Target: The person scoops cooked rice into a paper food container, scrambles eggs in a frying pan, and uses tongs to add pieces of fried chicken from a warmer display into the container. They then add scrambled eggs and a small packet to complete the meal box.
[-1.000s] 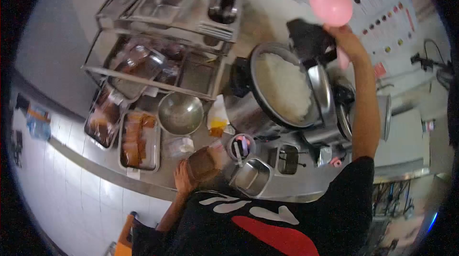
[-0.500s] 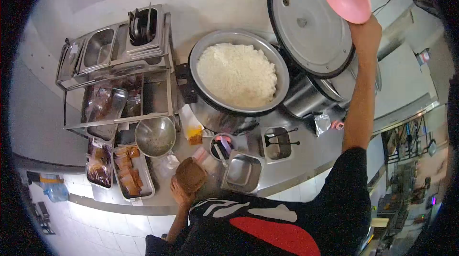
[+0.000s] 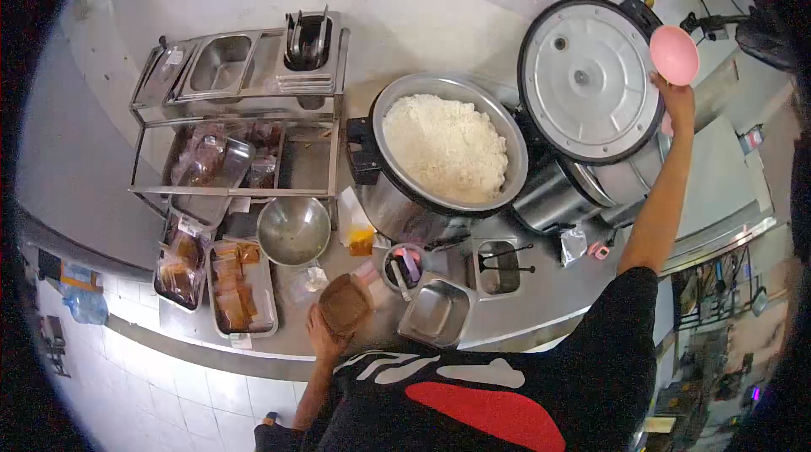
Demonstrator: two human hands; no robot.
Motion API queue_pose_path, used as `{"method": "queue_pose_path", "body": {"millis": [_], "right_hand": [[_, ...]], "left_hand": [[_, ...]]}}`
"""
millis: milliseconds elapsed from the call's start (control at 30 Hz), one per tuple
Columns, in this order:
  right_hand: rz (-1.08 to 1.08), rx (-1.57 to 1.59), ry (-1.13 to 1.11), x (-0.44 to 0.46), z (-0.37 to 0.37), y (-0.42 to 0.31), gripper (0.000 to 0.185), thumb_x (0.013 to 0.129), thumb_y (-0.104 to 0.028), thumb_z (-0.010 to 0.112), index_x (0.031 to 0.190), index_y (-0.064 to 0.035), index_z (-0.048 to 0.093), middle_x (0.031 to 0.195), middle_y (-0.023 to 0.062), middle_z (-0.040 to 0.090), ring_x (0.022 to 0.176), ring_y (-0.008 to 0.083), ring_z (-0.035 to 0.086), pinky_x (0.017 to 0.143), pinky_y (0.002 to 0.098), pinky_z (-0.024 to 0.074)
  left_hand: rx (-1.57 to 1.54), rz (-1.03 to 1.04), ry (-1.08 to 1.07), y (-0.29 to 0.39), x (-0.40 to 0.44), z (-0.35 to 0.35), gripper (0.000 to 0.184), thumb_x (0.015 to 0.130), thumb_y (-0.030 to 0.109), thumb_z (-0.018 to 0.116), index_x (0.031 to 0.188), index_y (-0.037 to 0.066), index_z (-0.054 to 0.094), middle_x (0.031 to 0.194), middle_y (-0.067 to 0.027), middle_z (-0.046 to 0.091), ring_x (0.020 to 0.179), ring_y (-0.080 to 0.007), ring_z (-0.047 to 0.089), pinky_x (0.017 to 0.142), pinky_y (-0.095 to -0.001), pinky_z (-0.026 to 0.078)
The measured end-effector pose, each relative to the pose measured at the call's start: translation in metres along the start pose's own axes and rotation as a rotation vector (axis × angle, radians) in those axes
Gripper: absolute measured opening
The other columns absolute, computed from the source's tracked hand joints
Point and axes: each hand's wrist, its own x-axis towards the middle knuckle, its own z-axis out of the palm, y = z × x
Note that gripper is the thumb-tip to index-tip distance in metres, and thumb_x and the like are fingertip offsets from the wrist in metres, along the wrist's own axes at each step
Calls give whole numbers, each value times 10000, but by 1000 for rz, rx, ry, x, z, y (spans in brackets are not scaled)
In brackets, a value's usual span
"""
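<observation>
My left hand (image 3: 323,335) is closed around a brown paper food box (image 3: 345,304), open at the top and tilted, near the counter's front edge. On the right, my raised right hand (image 3: 676,101) grips a pink bowl (image 3: 675,55) at its lower edge. A bit of pink shows beside that wrist; I cannot tell what it belongs to. Beside the bowl stands the raised cooker lid (image 3: 583,114). White rice (image 3: 448,148) fills the large cooker (image 3: 391,101) between my hands.
A steel rack (image 3: 236,190) with pans stands at the left. Nearby sit a metal mixing bowl (image 3: 294,232) and a tray (image 3: 269,317) of packets. In front are a utensil tub (image 3: 404,268), a square steel pan (image 3: 435,313) and a pan with tongs (image 3: 498,279).
The camera view has shifted, so the counter appears further right and more of the wall shows. My right hand and the pink bowl appear further right and lower. Both hands keep their holds.
</observation>
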Motion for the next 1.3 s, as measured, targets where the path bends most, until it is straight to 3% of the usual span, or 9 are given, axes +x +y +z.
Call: {"method": "queue_pose_path", "body": {"millis": [167,300,400,500,533,633,733,933,1300], "right_hand": [[24,-36,81,0,3,19,491,710,-458,715,948,-31,666,888,148,677,823,256,638,736,369,462],[26,-391,281,-18,-21,23,402,773,-380,636,943,-15,648,861,210,650,829,371,630,700,427,472],[-115,-246,389,-103,-18,-99,312,787,-227,614,1002,-1,612,865,224,640,832,394,618,695,422,485],[-244,-319,-189,-107,69,-21,254,830,-179,565,1019,-11,581,860,201,634,825,342,623,706,420,474],[-390,91,-363,-131,80,-93,234,828,-181,574,1000,-23,559,852,208,623,808,352,616,689,415,473],[-306,-74,-636,-153,145,-106,186,819,-187,570,907,-30,526,803,185,618,817,370,609,692,428,472],[-474,-501,-629,-156,176,-108,147,800,-176,581,884,-57,563,798,164,630,765,326,636,655,420,495],[-738,-718,-547,-192,199,-118,123,781,-136,529,820,-65,622,782,149,645,641,261,653,532,388,516],[-687,-591,-889,-236,216,-152,189,777,-127,516,799,-25,674,789,161,666,727,303,664,614,423,527]], "left_hand": [[-208,-47,-98,3,18,-5,985,520,318,821,1316,20,324,1274,-206,423,1194,-409,369,993,-477,306],[-320,25,-189,44,55,-38,979,510,301,824,1310,23,331,1251,-203,443,1147,-402,423,959,-464,350],[-388,97,-172,18,56,-14,947,533,297,820,1305,21,344,1223,-201,464,1122,-383,457,946,-453,372],[-366,147,-113,-4,48,2,939,552,295,823,1311,18,345,1208,-192,471,1128,-356,463,959,-437,373],[-365,139,-109,-3,47,-2,944,556,296,826,1316,17,341,1207,-189,470,1134,-348,461,966,-432,371],[-502,5,-128,15,47,-24,983,566,295,835,1344,14,305,1212,-177,460,1161,-324,446,987,-422,371],[-734,-122,-95,11,41,-30,995,601,279,827,1376,15,263,1221,-161,459,1182,-293,439,989,-406,384],[-1087,-300,-194,37,46,-78,994,680,296,791,1427,29,192,1317,-141,428,1151,-269,487,964,-391,411],[-1809,-553,-131,41,46,-78,659,770,380,671,1292,75,407,1254,-99,483,1114,-295,512,881,-477,469]]}}
